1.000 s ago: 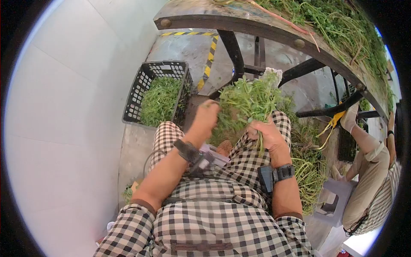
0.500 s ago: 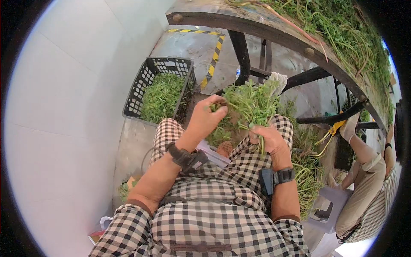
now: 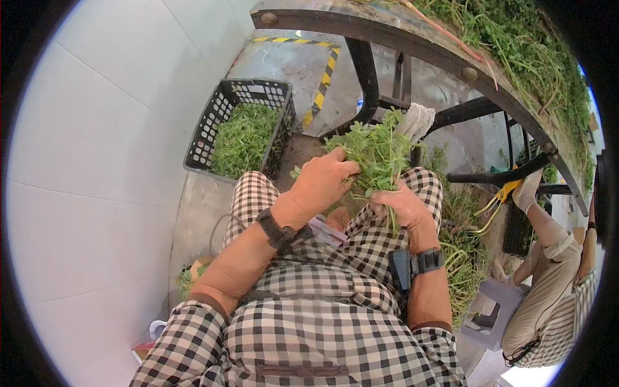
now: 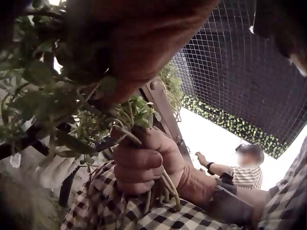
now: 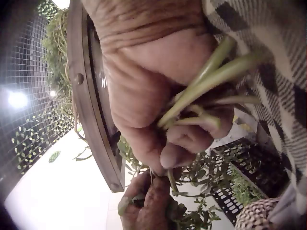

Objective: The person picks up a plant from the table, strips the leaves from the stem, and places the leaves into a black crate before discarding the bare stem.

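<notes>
My right hand (image 3: pixel 401 202) grips a bunch of leafy green stems (image 3: pixel 380 145) above my lap, fingers curled round the lower ends. Cut stem ends (image 5: pixel 206 81) stick out of that fist in the right wrist view. The left hand (image 3: pixel 325 179) is at the near side of the bunch with bent fingers. Seen from the right wrist, the left thumb and fingers (image 5: pixel 146 203) pinch at a stem just beyond the right fist, a leaf showing between them. A few leaves (image 3: pixel 295 172) peek out beside the left hand. In the left wrist view the left hand is dark and blurred.
A black plastic crate (image 3: pixel 193 145) with picked greens stands on the floor at left. The wooden table (image 3: pixel 387 26) ahead bears a heap of greens (image 3: pixel 509 51). Long stems (image 3: pixel 464 277) lie right of my leg. Another person (image 3: pixel 548 297) sits at right, near a pale plastic stool (image 3: pixel 493 309).
The left hand, apart from the bunch with a bit of green in its fingers half a second ago, has moved right onto it. The right hand keeps its grip.
</notes>
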Demonstrator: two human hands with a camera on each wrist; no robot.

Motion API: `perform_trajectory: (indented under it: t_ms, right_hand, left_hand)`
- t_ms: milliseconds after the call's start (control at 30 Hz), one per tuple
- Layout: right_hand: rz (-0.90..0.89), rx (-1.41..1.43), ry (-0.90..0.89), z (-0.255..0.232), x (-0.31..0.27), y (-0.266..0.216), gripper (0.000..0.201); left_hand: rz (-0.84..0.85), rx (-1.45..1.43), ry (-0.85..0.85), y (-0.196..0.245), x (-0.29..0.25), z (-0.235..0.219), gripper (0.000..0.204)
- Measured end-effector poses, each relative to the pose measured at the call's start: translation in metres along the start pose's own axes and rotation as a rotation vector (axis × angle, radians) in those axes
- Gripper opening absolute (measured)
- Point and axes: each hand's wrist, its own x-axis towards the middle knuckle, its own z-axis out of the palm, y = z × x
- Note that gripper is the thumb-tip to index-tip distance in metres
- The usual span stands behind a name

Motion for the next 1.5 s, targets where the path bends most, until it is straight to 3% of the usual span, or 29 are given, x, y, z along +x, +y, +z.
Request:
perform_trajectory:
  t_ms: [67, 200, 300, 400, 500, 633, 667, 767, 867, 967, 1000, 1133, 1333, 1500]
  right_hand:
    - [0.016, -0.043, 0.062, 0.004, -0.002, -0.002, 0.023]
    - [-0.002, -0.102, -0.026, -0.002, 0.004, 0.002, 0.023]
    - [-0.014, -0.072, -0.016, 0.000, 0.003, 0.002, 0.025]
    - [-0.039, -0.019, 0.027, -0.005, 0.005, 0.010, 0.030]
    - [-0.042, 0.072, 0.038, -0.016, 0.008, 0.018, 0.038]
    - [-0.004, 0.096, 0.075, -0.014, 0.009, 0.014, 0.042]
    - [-0.010, 0.104, 0.102, -0.013, 0.009, 0.015, 0.041]
    - [-0.033, 0.093, 0.027, -0.008, 0.004, 0.007, 0.036]
    - [-0.013, 0.092, 0.030, -0.006, 0.002, 0.004, 0.034]
    - [-0.008, 0.068, 0.056, -0.007, 0.005, 0.007, 0.033]
    - [-0.007, 0.063, 0.045, -0.006, 0.004, 0.007, 0.032]
    - [-0.003, 0.044, 0.036, -0.004, 0.003, 0.005, 0.028]
    - [-0.014, 0.013, 0.012, -0.004, 0.002, 0.004, 0.027]
    - [-0.050, 0.067, 0.041, -0.002, 0.003, 0.007, 0.027]
  left_hand:
    - [0.002, 0.039, -0.050, 0.002, 0.001, -0.002, 0.017]
    - [-0.012, 0.061, -0.062, 0.006, 0.002, -0.002, 0.019]
    - [0.007, -0.075, 0.102, 0.000, 0.005, 0.008, 0.018]
    - [-0.350, -0.566, 0.015, -0.015, 0.008, 0.004, 0.016]
    - [-0.584, -1.070, 0.125, -0.034, 0.005, 0.001, 0.016]
    - [-0.650, -1.236, 0.286, -0.035, 0.000, -0.015, 0.014]
    - [-0.688, -1.441, 0.238, -0.032, -0.004, -0.021, 0.013]
    - [-0.716, -1.568, 0.216, -0.038, -0.009, -0.015, 0.013]
    - [-0.653, -1.108, 0.072, -0.030, -0.010, -0.011, 0.015]
    - [-0.135, -0.514, 0.122, -0.016, -0.007, 0.004, 0.019]
    - [-0.100, -0.523, 0.167, -0.009, -0.007, 0.010, 0.022]
    - [-0.006, -0.105, 0.142, -0.007, -0.007, 0.020, 0.021]
    - [-0.026, -0.014, 0.051, -0.012, -0.008, 0.025, 0.023]
    - [-0.115, -0.369, 0.237, -0.014, -0.007, 0.038, 0.022]
